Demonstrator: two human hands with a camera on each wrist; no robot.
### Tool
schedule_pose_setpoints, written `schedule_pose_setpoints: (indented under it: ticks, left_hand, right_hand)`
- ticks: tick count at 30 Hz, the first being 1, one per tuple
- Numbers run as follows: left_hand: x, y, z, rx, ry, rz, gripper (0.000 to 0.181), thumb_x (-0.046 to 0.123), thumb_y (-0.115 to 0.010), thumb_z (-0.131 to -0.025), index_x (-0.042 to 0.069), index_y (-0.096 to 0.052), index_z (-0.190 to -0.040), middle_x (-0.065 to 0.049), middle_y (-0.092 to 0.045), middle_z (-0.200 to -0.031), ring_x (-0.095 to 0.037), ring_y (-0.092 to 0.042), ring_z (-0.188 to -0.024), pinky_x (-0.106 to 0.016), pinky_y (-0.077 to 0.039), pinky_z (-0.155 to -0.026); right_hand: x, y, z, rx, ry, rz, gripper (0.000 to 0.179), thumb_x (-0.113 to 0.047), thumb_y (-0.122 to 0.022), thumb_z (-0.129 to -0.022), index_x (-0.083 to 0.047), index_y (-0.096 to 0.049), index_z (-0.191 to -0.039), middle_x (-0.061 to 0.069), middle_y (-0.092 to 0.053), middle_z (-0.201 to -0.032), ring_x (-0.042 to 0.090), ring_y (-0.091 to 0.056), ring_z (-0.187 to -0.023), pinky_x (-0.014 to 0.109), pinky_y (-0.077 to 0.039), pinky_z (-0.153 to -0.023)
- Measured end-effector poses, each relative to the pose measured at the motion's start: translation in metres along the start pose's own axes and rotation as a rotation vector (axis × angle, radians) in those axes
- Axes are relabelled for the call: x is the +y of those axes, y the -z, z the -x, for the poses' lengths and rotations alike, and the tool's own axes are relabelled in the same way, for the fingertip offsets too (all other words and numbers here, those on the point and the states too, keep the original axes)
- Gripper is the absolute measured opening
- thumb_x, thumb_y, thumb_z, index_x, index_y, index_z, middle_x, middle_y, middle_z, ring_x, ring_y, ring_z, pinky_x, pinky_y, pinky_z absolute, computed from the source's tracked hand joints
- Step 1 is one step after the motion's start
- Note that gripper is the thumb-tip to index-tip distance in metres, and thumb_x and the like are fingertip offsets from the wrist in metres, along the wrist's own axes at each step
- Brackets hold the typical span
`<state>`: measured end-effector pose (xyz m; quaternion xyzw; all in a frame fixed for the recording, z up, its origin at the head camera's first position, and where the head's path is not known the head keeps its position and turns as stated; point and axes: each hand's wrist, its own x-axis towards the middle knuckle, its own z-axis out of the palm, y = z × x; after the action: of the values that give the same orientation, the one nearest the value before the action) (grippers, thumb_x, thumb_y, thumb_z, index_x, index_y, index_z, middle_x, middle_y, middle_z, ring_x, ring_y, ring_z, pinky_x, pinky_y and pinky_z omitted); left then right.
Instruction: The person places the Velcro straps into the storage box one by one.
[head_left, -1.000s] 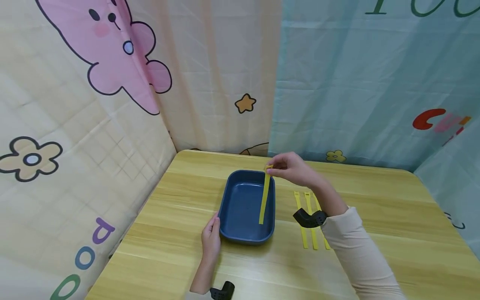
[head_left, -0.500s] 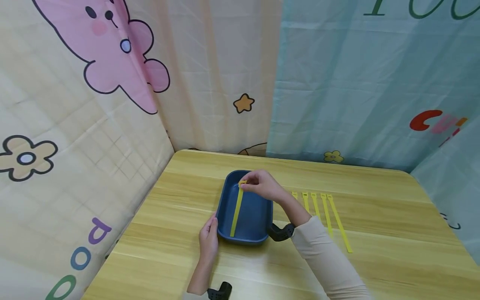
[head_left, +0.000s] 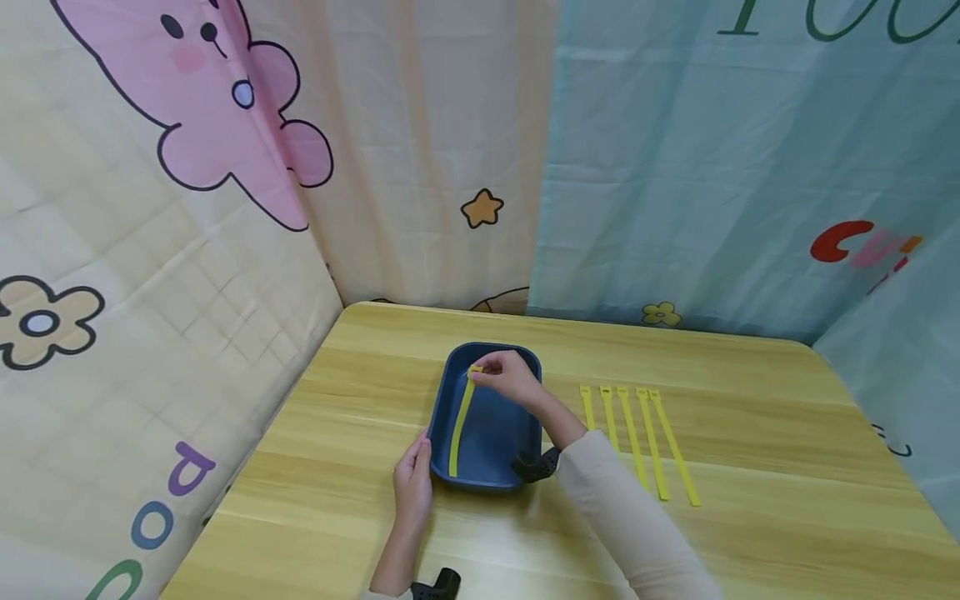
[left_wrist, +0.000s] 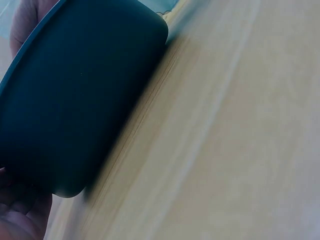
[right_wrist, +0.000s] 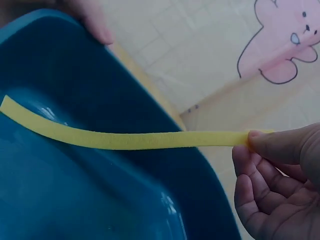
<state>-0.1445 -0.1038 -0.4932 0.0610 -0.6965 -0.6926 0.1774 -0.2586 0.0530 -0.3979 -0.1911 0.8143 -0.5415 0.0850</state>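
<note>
In the head view my right hand is over the far part of a dark blue tray. It pinches the slotted end of a yellow hook-and-loop cable tie between thumb and fingers. The tie hangs along the tray's left side; in the right wrist view the strap bends in a gentle curve and its free end lies low over the tray floor. My left hand holds the tray's near left side, thumb by the rim. Its fingers lie against the outer wall in the left wrist view.
Several more yellow ties lie in a row on the wooden table, right of the tray, partly behind my right sleeve. Printed curtains hang behind and beside the table. Each wrist carries a black camera mount.
My right hand has carried the tie leftward from the tray's right rim to its left side and lowered it. The left hand stays on the tray.
</note>
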Motion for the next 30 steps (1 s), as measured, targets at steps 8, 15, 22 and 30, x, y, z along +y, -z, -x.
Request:
schedule_pose_setpoints:
  ticks: [8, 15, 22, 30]
  left_hand:
    - [-0.001, 0.0, -0.001, 0.005, -0.022, -0.006, 0.035, 0.019, -0.042, -0.089, -0.006, -0.049, -0.114, -0.015, -0.047, -0.117, -0.022, -0.038, -0.112, -0.031, -0.031, -0.093]
    - [0.001, 0.0, 0.0, 0.01, -0.002, 0.014, 0.036, 0.02, -0.042, -0.089, -0.004, -0.049, -0.114, -0.012, -0.048, -0.117, -0.018, -0.039, -0.111, -0.027, -0.032, -0.092]
    - [0.0, 0.001, 0.001, 0.023, 0.01, 0.025, 0.035, 0.019, -0.043, -0.089, -0.004, -0.049, -0.114, -0.011, -0.049, -0.116, -0.016, -0.04, -0.11, -0.025, -0.033, -0.092]
    - [-0.002, -0.001, -0.002, 0.022, -0.003, 0.028, 0.034, 0.019, -0.043, -0.089, -0.005, -0.05, -0.113, -0.011, -0.05, -0.115, -0.016, -0.04, -0.11, -0.024, -0.034, -0.091]
  right_hand:
    - [0.02, -0.008, -0.015, 0.016, -0.028, -0.014, 0.019, -0.012, -0.06, -0.078, 0.001, -0.062, -0.091, 0.007, -0.061, -0.072, 0.034, -0.056, -0.077, 0.027, -0.048, -0.066]
    - [0.029, -0.013, -0.024, 0.055, -0.066, -0.08, 0.017, -0.006, -0.061, -0.077, 0.005, -0.062, -0.09, 0.009, -0.06, -0.072, 0.034, -0.056, -0.076, 0.041, -0.048, -0.071]
    - [0.035, -0.019, -0.029, 0.091, -0.109, -0.088, 0.016, -0.007, -0.062, -0.075, 0.004, -0.062, -0.087, 0.008, -0.061, -0.074, 0.019, -0.058, -0.068, 0.034, -0.049, -0.069]
    - [0.04, -0.023, -0.039, 0.114, -0.169, -0.121, 0.013, -0.004, -0.063, -0.074, 0.005, -0.062, -0.083, 0.009, -0.061, -0.074, 0.019, -0.058, -0.068, 0.033, -0.05, -0.068]
